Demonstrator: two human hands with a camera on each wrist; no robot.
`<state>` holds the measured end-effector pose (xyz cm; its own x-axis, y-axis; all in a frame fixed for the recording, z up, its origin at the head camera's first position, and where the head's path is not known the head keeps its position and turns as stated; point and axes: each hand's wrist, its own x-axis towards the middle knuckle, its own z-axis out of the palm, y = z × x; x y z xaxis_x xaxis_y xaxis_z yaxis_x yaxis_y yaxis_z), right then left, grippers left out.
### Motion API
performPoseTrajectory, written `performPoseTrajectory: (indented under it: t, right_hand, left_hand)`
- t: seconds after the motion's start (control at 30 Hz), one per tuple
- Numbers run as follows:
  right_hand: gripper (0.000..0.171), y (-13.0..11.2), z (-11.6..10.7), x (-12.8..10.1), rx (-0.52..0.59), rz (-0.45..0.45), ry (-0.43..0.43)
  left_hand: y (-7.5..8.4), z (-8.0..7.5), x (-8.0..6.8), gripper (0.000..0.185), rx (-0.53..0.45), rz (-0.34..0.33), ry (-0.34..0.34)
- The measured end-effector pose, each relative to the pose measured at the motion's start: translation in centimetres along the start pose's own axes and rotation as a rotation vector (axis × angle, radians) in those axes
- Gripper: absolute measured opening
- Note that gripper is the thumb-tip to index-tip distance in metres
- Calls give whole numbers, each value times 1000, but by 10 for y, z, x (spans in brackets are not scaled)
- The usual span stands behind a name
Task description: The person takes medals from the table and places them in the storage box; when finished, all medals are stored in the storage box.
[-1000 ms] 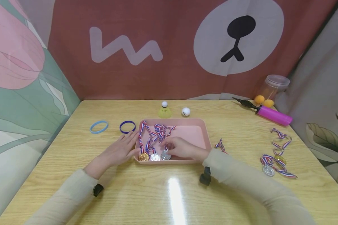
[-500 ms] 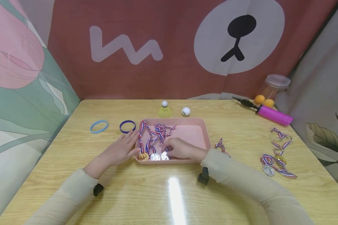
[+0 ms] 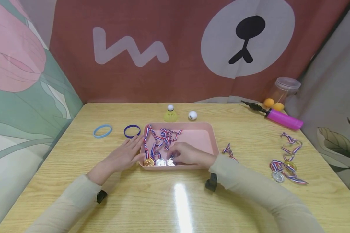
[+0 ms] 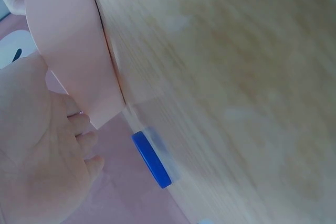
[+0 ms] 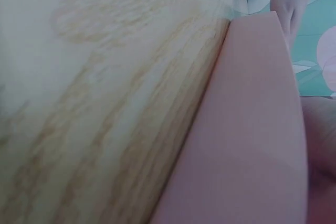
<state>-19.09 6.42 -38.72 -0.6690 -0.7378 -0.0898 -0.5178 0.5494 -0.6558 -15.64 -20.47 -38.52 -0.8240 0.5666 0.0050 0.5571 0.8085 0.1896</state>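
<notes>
A pink tray (image 3: 195, 139) sits on the table with medals on striped ribbons (image 3: 163, 137) in its left half. A gold medal (image 3: 148, 162) and a silver medal (image 3: 161, 162) lie along its near wall. Beside them is another silver medal (image 3: 170, 161), which my right hand (image 3: 189, 154) pinches at its right edge; the fingertips are partly hidden. My left hand (image 3: 123, 155) rests with straight fingers against the tray's left rim. In the left wrist view, the fingers of the left hand (image 4: 47, 156) lie along the tray wall (image 4: 73, 40).
Behind the tray stand a yellow shuttlecock (image 3: 170, 115) and a white ball (image 3: 192, 115). Two wristbands, dark blue (image 3: 132, 131) and light blue (image 3: 102, 131), lie left. At right are more medals (image 3: 278, 176), a ribbon (image 3: 228, 151), a pink pump (image 3: 283, 119) and a jar (image 3: 283, 90) with orange balls.
The right hand has shifted the third silver medal slightly left, nearer the second one, and the medal now catches the light. The left hand has stayed in place.
</notes>
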Motion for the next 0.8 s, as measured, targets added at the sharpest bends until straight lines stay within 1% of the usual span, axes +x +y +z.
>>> performPoseTrajectory:
  t: [0.13, 0.23, 0.37, 0.43, 0.53, 0.6, 0.8]
  right_hand:
    - [23, -3, -7, -8, 64, 6, 24]
    - [25, -8, -16, -17, 90, 22, 45]
    - [22, -14, -30, -33, 64, 30, 79]
    - [22, -15, -39, -43, 62, 16, 106]
    - [22, -15, -53, -60, 88, -4, 144]
    - [21, -13, -61, -73, 106, -12, 169]
    - [21, 5, -81, -112, 122, 40, 235]
  left_hand:
    - [0, 0, 0, 66, 9, 10, 5]
    - [0, 0, 0, 66, 12, 12, 8]
    - [1, -1, 0, 65, 13, 13, 10]
    - [1, -1, 0, 65, 14, 13, 14]
    - [1, -1, 0, 64, 14, 17, 23]
    - [2, 0, 0, 65, 12, 11, 18]
    - [1, 1, 0, 65, 5, 2, 3]
